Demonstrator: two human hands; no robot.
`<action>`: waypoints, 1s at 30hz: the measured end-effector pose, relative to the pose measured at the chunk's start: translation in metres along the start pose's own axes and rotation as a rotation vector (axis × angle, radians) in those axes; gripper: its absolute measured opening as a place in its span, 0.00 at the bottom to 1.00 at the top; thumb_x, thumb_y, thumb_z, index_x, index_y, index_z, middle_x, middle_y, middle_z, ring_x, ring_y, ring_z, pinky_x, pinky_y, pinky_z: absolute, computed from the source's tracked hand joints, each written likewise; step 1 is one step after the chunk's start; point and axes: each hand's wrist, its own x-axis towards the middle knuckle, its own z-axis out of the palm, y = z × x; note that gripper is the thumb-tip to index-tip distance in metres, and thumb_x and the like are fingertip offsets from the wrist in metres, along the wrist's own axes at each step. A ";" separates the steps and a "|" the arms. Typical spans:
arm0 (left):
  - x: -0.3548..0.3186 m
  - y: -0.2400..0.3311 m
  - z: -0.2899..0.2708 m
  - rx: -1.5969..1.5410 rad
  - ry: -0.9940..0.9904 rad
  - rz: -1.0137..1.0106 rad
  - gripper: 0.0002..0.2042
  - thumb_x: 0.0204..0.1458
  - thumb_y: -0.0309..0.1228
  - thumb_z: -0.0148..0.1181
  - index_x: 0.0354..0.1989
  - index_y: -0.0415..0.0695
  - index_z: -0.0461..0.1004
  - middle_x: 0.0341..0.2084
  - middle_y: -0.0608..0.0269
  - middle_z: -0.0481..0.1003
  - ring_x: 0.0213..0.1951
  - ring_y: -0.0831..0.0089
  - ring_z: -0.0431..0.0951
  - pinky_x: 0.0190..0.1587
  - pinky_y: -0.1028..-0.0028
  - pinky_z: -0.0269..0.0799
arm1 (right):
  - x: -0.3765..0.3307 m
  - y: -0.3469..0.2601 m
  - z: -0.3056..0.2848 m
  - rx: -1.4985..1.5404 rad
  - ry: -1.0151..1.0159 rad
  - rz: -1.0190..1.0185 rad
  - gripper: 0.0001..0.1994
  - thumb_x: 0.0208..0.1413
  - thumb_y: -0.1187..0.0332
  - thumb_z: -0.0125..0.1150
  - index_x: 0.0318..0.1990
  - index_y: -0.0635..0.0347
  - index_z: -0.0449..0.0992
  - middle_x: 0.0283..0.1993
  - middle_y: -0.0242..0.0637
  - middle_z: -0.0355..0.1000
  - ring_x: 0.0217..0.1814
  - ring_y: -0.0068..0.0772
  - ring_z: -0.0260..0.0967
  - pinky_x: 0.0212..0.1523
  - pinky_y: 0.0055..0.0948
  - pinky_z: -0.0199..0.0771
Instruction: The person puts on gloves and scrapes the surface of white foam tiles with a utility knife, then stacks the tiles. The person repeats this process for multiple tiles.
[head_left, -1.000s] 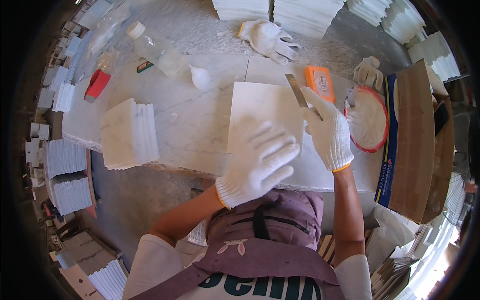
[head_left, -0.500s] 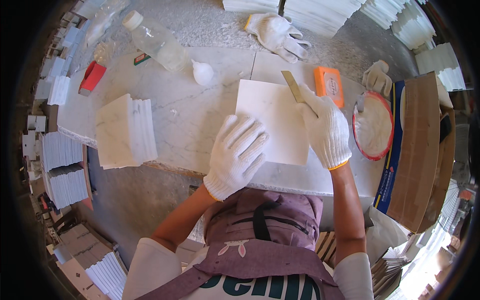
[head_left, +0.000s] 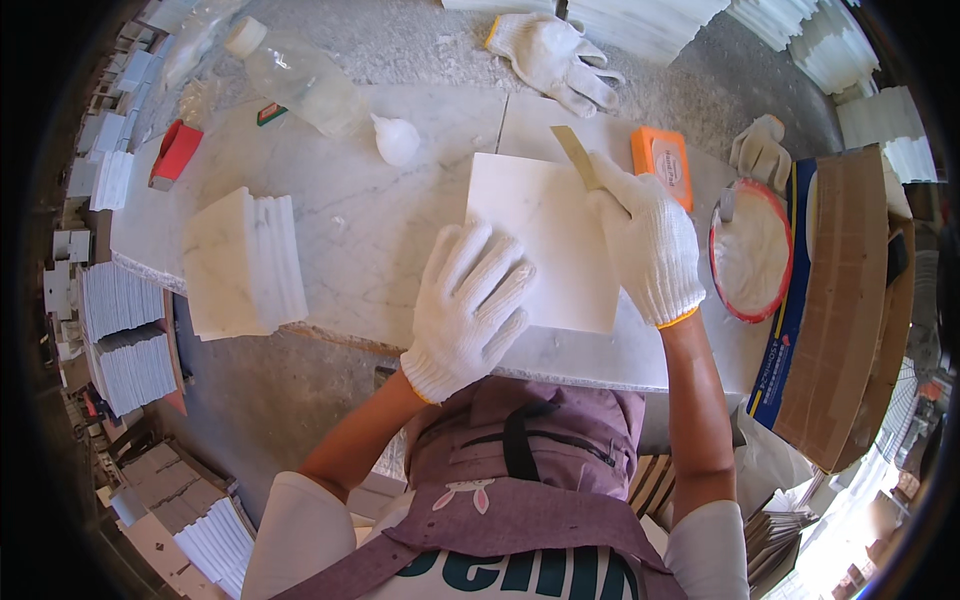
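Observation:
A square white marble tile (head_left: 550, 240) lies flat on the stone-topped table, just in front of me. My left hand (head_left: 470, 310), in a white knit glove, rests over the tile's near left edge with its fingers stretched out and slightly apart. My right hand (head_left: 655, 240), gloved the same way, is at the tile's right edge. Between its thumb and fingers it grips a flat, yellowish strip (head_left: 575, 155) that points toward the far side. The strip's near end is hidden in the glove, and I cannot tell whether it touches the tile.
Stacked marble tiles (head_left: 240, 265) stand at the left table edge. Beyond are a clear bottle (head_left: 305, 85), a white bulb (head_left: 397, 141) and a red tool (head_left: 176, 152). At right are an orange box (head_left: 661, 165), a red-rimmed bowl of white paste (head_left: 750, 250) and a cardboard box (head_left: 840, 310).
The strip in my right hand has shifted slightly to the far left, over the tile's far right corner. My left hand stays nearly in place; the whole view has shifted a little.

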 end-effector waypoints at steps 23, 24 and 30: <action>0.001 0.001 -0.002 -0.006 -0.015 -0.001 0.17 0.45 0.29 0.62 0.46 0.40 0.78 0.52 0.50 0.73 0.60 0.42 0.67 0.63 0.41 0.60 | 0.019 0.015 -0.012 0.051 -0.119 -0.133 0.18 0.60 0.70 0.57 0.58 0.53 0.77 0.33 0.49 0.71 0.36 0.44 0.70 0.40 0.37 0.68; 0.000 0.001 -0.002 -0.009 -0.017 -0.002 0.17 0.45 0.29 0.62 0.46 0.40 0.78 0.53 0.50 0.73 0.60 0.42 0.67 0.63 0.41 0.60 | 0.018 0.016 -0.012 0.038 -0.135 -0.167 0.18 0.60 0.70 0.57 0.58 0.53 0.77 0.33 0.48 0.71 0.36 0.44 0.70 0.40 0.37 0.68; -0.003 0.001 -0.001 0.004 -0.018 0.005 0.18 0.46 0.29 0.62 0.47 0.40 0.77 0.54 0.50 0.72 0.60 0.42 0.67 0.64 0.42 0.59 | 0.024 0.035 -0.007 0.077 -0.190 -0.288 0.19 0.59 0.63 0.59 0.57 0.47 0.77 0.36 0.45 0.72 0.39 0.47 0.73 0.41 0.40 0.72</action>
